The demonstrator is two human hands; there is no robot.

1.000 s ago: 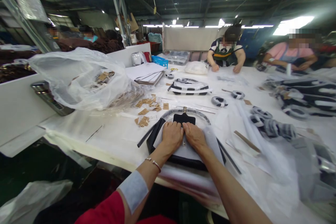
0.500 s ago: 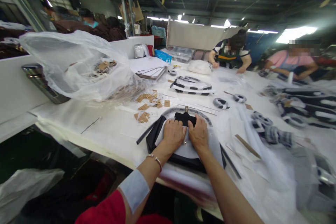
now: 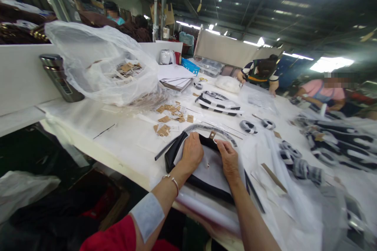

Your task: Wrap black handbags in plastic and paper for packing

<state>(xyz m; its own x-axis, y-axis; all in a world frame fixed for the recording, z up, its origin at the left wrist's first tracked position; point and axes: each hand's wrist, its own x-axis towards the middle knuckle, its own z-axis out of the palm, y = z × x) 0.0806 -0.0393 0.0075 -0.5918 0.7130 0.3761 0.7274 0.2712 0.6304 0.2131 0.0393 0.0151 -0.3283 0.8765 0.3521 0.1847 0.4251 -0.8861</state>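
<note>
Shift: the two hands, side by side a moment earlier, have drawn apart, and the whole view now tilts.
Left hand: the left hand (image 3: 192,153) lies flat and released, pressing on a white paper sheet (image 3: 207,172); a bracelet sits at the wrist.
Right hand: the right hand (image 3: 230,160) rests at the sheet's right edge, fingers slightly curled; whether it pinches anything I cannot tell.
Work piece: a black bag panel (image 3: 175,159) lies under the sheet at the near edge of a white-covered table (image 3: 88,157), on clear plastic film (image 3: 203,204).
Beyond it: a curved grey-and-black strap (image 3: 206,128) arcs just past the panel, with a small tag (image 3: 212,135) at its top.
Left of it: kraft card tags (image 3: 163,130) lie scattered near the strap.
Risk: the film looks slick, so the panel or sheet could slide if pressure comes off unevenly.
Risk: a dragged strap could sweep the loose tags out of place.
</note>
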